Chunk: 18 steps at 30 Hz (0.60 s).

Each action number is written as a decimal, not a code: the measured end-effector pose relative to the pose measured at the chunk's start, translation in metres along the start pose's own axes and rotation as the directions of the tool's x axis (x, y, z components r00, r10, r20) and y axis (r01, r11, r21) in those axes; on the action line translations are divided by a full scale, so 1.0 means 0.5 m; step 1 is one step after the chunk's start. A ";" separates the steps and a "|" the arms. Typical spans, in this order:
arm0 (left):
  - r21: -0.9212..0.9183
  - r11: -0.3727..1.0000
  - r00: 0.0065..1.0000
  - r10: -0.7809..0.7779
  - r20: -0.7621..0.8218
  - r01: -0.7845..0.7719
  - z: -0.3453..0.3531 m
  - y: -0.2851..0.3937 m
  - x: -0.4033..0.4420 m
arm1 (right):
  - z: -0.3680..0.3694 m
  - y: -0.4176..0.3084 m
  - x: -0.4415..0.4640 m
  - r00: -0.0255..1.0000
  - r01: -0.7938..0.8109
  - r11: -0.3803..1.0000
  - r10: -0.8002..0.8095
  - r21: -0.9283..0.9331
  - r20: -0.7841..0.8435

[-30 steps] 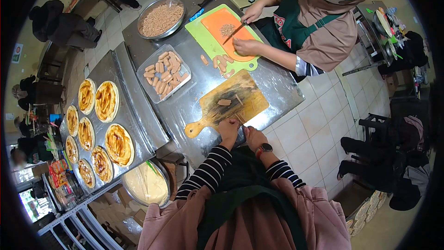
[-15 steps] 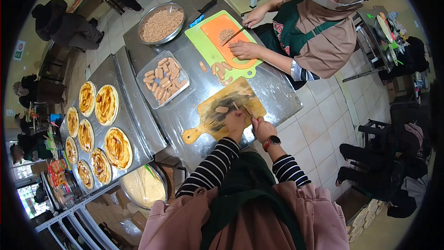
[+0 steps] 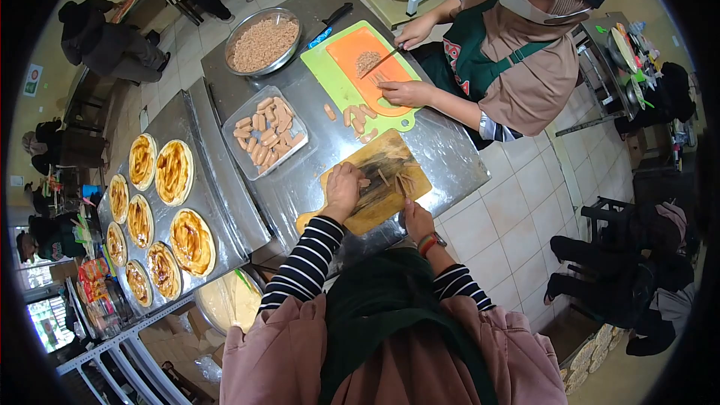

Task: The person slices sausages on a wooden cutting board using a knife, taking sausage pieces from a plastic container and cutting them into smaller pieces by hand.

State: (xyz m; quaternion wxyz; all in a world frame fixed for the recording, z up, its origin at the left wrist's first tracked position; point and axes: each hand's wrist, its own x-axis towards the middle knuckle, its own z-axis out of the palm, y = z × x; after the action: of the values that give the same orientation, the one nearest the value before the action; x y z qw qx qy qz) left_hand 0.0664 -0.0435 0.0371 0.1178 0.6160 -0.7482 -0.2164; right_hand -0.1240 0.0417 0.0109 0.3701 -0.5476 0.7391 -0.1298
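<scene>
My left hand (image 3: pixel 344 184) is at the left part of a wooden cutting board (image 3: pixel 358 219), its fingers closed around a sausage piece (image 3: pixel 364 183) that partly shows past the fingertips. My right hand (image 3: pixel 418 220) grips a knife (image 3: pixel 401 187) over the board's right side, the blade pointing away from me. Thin sausage strips (image 3: pixel 405 180) lie beside the blade, and another strip (image 3: pixel 384 178) rests between my hands. Beyond the board, several whole sausages (image 3: pixel 358 115) sit on the edge of a green board (image 3: pixel 337 71).
A co-worker (image 3: pixel 517 52) cuts sausage on an orange board (image 3: pixel 352 52) across the table. A plastic tub of sausages (image 3: pixel 264 135) and a metal bowl of chopped meat (image 3: pixel 262 42) stand at the left. Round topped doughs (image 3: pixel 174 172) lie on the left table (image 3: pixel 217 214).
My left hand has moved left across the board, away from the strips, to the sausage piece. My right hand has shifted slightly left and down with the knife. The co-worker's hand has moved slightly.
</scene>
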 end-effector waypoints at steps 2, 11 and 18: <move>0.017 0.999 0.993 0.038 0.113 -0.040 -0.002 -0.005 -0.004 | -0.002 0.000 -0.004 0.998 -0.017 1.000 0.018 -0.015 0.066; -0.052 0.993 0.908 0.074 -0.412 -0.104 0.023 0.050 -0.083 | -0.032 -0.072 -0.032 0.987 -0.162 0.975 0.162 -0.150 -0.007; -0.465 0.876 0.972 -0.203 -0.122 0.125 0.107 0.109 -0.032 | 0.003 -0.039 -0.006 0.990 -0.143 0.989 0.143 -0.049 0.000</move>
State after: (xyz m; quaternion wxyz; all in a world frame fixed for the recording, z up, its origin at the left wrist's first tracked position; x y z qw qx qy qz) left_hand -0.0013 -0.0101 0.0169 0.3020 0.6484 -0.6093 -0.3423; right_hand -0.1089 0.0376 0.0227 0.3665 -0.5022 0.7788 -0.0839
